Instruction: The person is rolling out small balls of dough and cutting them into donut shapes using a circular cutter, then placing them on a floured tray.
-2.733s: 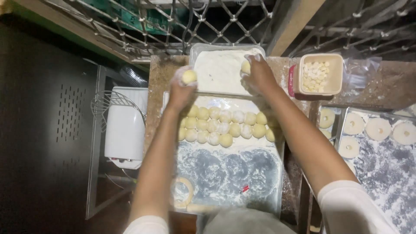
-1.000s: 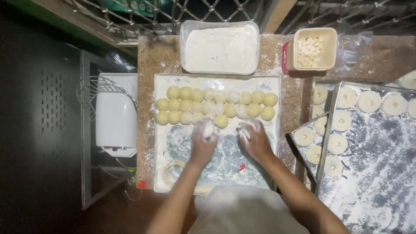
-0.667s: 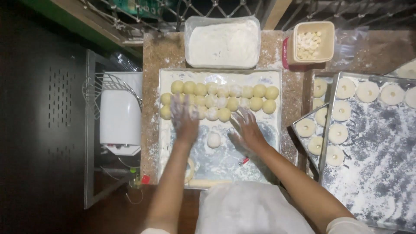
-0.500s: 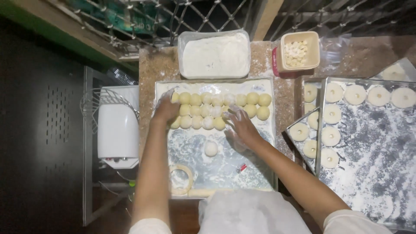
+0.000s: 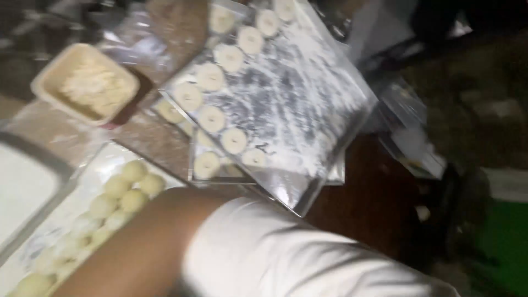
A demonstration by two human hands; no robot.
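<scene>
Pretty dim and smeary all over with motion blur. The flour-dusted metal baking tray [image 5: 286,104] catches the most light, the white sleeve [image 5: 286,258] is soft, and the right side sinks into dark shadow.

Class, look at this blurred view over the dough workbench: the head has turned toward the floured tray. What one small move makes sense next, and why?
Probably turn the head back toward the dough balls at the lower left. Neither hand shows, only a forearm and white sleeve across the bottom, so the view cannot guide the fingers. The floured tray of flattened rounds fills the middle of the blurred picture instead.
</scene>
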